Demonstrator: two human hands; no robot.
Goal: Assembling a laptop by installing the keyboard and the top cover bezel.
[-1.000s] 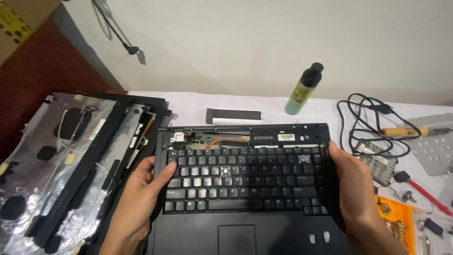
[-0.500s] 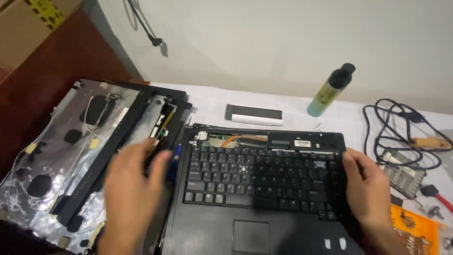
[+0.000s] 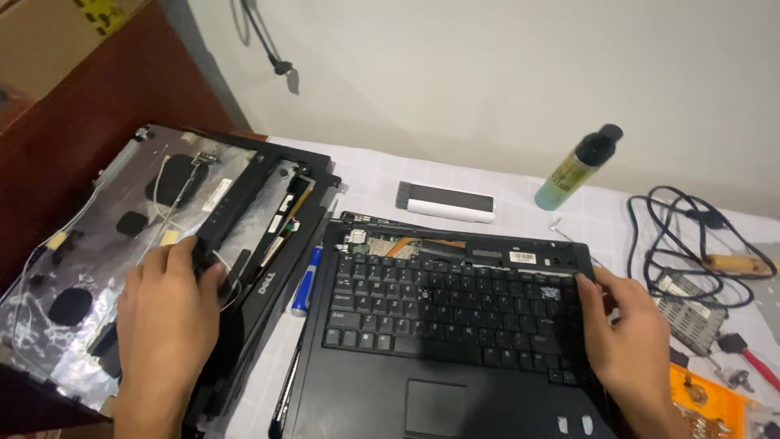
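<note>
Here the left hand (image 3: 166,325) lies flat, fingers loose, on the taken-apart screen lid (image 3: 146,244) at the left of the bench (image 3: 520,203), gripping nothing. The right hand (image 3: 630,349) rests on the right edge of the laptop base (image 3: 455,341), its grip loose on the keyboard (image 3: 455,313). A blue marker (image 3: 307,280) lies between lid and base. Farther back stand a green bottle (image 3: 577,167) and black cables (image 3: 691,236).

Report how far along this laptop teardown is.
Done: the screen lid lies detached beside the base, and the strip above the keyboard is off, baring circuitry. In hand: left hand on the lid, right hand at the keyboard's corner. Left: keyboard still seated.
</note>
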